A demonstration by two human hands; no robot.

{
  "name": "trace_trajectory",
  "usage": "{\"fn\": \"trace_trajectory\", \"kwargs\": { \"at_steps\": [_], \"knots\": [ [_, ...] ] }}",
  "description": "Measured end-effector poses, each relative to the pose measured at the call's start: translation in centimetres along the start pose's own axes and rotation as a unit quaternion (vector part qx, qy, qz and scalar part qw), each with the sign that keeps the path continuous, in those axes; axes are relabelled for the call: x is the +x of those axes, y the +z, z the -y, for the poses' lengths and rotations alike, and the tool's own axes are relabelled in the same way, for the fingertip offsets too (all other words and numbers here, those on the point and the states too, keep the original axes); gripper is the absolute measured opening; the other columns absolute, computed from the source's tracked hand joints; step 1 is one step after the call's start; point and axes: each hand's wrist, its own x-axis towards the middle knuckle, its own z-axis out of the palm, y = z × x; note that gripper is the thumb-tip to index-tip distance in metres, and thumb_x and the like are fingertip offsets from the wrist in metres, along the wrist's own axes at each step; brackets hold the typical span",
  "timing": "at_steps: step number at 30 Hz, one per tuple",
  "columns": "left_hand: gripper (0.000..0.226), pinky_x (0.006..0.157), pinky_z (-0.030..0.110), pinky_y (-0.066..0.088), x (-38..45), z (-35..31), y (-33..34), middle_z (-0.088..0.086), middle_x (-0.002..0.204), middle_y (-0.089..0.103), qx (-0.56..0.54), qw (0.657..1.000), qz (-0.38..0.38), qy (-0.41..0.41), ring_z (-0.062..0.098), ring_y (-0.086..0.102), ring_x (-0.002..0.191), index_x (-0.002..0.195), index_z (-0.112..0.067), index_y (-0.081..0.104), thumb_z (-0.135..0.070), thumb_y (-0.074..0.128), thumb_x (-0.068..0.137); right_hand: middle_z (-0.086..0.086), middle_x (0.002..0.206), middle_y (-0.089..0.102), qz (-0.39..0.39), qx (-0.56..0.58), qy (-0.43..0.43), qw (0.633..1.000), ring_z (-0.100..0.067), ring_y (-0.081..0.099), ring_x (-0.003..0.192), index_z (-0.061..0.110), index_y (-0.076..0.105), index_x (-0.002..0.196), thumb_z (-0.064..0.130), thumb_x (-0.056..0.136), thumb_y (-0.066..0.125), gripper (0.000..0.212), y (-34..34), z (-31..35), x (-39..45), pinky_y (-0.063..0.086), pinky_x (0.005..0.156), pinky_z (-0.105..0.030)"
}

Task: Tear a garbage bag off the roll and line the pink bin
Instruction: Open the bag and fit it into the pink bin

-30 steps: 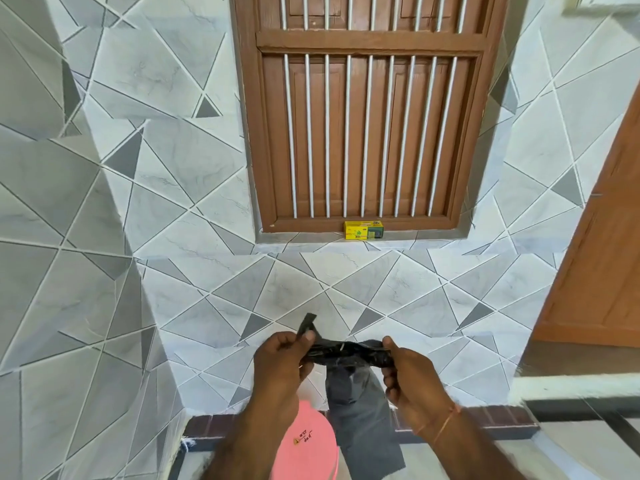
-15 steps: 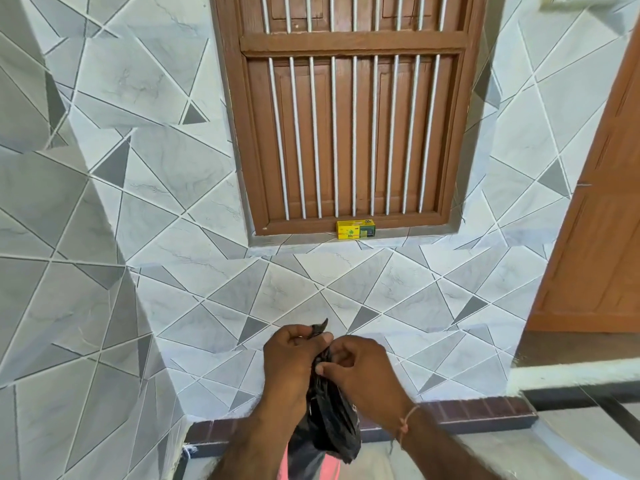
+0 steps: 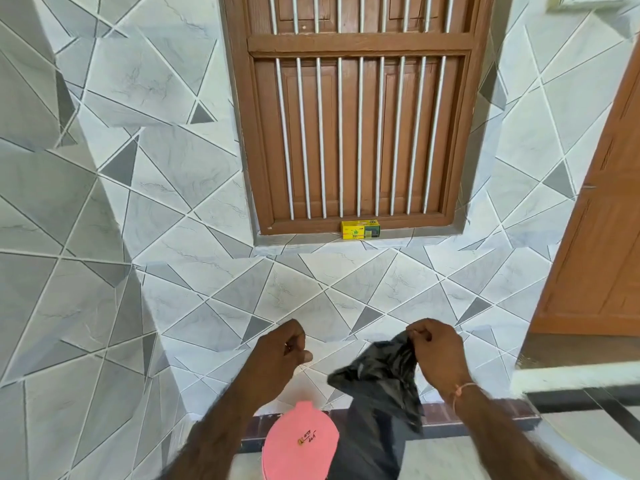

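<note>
A black garbage bag (image 3: 377,379) hangs crumpled from my right hand (image 3: 437,355), which pinches its top edge at chest height in front of the tiled wall. The bag's lower part drops down beside the pink bin (image 3: 299,441), whose pink top with a small sticker shows at the bottom centre. My left hand (image 3: 281,351) hovers to the left of the bag, fingers curled in, with nothing visible in it and a gap between it and the bag. No roll is visible.
A small yellow box (image 3: 360,230) sits on the sill of the barred wooden window (image 3: 360,133). A brown wooden door (image 3: 602,237) stands at the right. A dark brick skirting (image 3: 450,415) runs along the wall's foot behind the bin.
Both hands were together on the bunched bag half a second ago. Now they have drawn apart: the left hand has let go and moved left, and the right hand carries the bag to the right.
</note>
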Motion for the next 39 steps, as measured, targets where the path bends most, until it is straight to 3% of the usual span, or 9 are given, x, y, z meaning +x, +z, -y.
{"fn": "trace_trajectory", "kwargs": {
  "at_steps": [5,9,13,18,21,25,29,35,39],
  "knots": [
    [0.02,0.069,0.02,0.044,-0.7,-0.7,2.9,0.001,0.077,0.061,-0.028,0.996,-0.083,0.025,0.015,0.057,0.075,0.077,-0.018,0.05,-0.026,0.067,0.085,0.003,0.072,0.071,0.049,0.028,-0.04,0.998,-0.014,0.064,0.072,0.023,0.069,0.067,0.003,0.085,0.058,0.03,0.6,2.2,-0.4,0.046,0.065,-0.023],
    [0.024,0.072,0.003,0.038,-1.9,0.4,7.2,0.0,0.099,0.052,0.011,0.999,-0.003,0.048,-0.001,0.052,0.09,0.087,-0.029,0.047,-0.015,0.065,0.083,-0.004,0.074,0.074,0.073,0.115,-0.026,0.99,-0.023,0.069,0.073,0.015,0.072,0.071,0.006,0.088,0.057,0.025,1.3,3.8,-0.6,0.058,0.07,-0.039],
    [0.03,0.063,0.023,0.043,-1.4,2.1,7.5,-0.006,0.077,0.053,0.069,0.996,-0.023,0.058,0.013,0.051,0.071,0.074,-0.027,0.044,0.003,0.044,0.076,-0.009,0.077,0.073,0.12,0.168,-0.014,0.978,-0.02,0.066,0.067,0.014,0.072,0.073,0.005,0.093,0.054,0.028,0.1,3.9,-0.7,0.057,0.059,-0.036],
    [0.017,0.078,0.039,0.051,-0.1,2.3,5.6,0.005,0.083,0.067,0.206,0.974,-0.063,0.067,0.021,0.062,0.082,0.076,-0.018,0.067,-0.012,0.052,0.08,0.004,0.056,0.055,0.061,-0.022,-0.13,0.989,-0.005,0.049,0.049,0.025,0.063,0.089,0.007,0.092,0.055,0.02,-1.5,1.6,-0.2,0.044,0.049,-0.02],
    [0.02,0.09,0.033,0.052,1.0,1.8,5.1,0.002,0.099,0.072,0.255,0.96,-0.113,0.024,0.022,0.066,0.094,0.096,-0.016,0.073,-0.014,0.055,0.087,-0.002,0.061,0.056,0.104,-0.081,-0.174,0.976,-0.02,0.052,0.056,0.028,0.048,0.086,0.005,0.09,0.047,0.024,-1.5,1.2,-0.8,0.046,0.054,-0.036],
    [0.019,0.076,0.035,0.054,0.7,0.1,5.1,-0.001,0.079,0.071,0.089,0.971,-0.222,-0.022,0.021,0.064,0.078,0.076,-0.014,0.069,-0.016,0.053,0.085,-0.001,0.079,0.05,0.133,-0.245,-0.262,0.924,-0.023,0.047,0.07,0.022,0.044,0.08,-0.002,0.072,0.036,0.027,-1.1,0.7,-1.6,0.041,0.064,-0.038],
    [0.008,0.067,0.036,0.06,0.4,-0.8,5.2,-0.002,0.079,0.069,-0.082,0.968,-0.228,-0.059,0.014,0.067,0.071,0.076,-0.019,0.066,-0.016,0.073,0.078,-0.009,0.091,0.058,0.141,-0.301,-0.248,0.91,-0.03,0.057,0.083,0.01,0.06,0.085,0.005,0.083,0.041,0.019,-0.5,-0.1,-1.4,0.043,0.07,-0.038],
    [0.029,0.087,0.031,0.051,-0.2,1.5,5.1,-0.01,0.112,0.052,0.299,0.945,-0.032,0.13,0.01,0.052,0.104,0.101,-0.028,0.061,-0.005,0.053,0.085,-0.004,0.075,0.054,0.01,-0.288,-0.111,0.951,-0.026,0.058,0.076,0.017,0.046,0.061,0.054,0.083,0.057,0.045,-1.3,-0.5,0.0,0.038,0.063,-0.029],
    [0.02,0.09,0.034,0.052,0.0,1.3,4.3,-0.001,0.096,0.055,0.377,0.926,-0.024,0.03,0.023,0.057,0.109,0.107,-0.013,0.063,-0.011,0.053,0.09,-0.012,0.089,0.061,-0.018,-0.347,-0.145,0.926,-0.032,0.06,0.088,0.01,0.057,0.079,0.008,0.081,0.057,0.003,-1.2,-1.0,0.3,0.045,0.065,-0.036]
  ]
}}
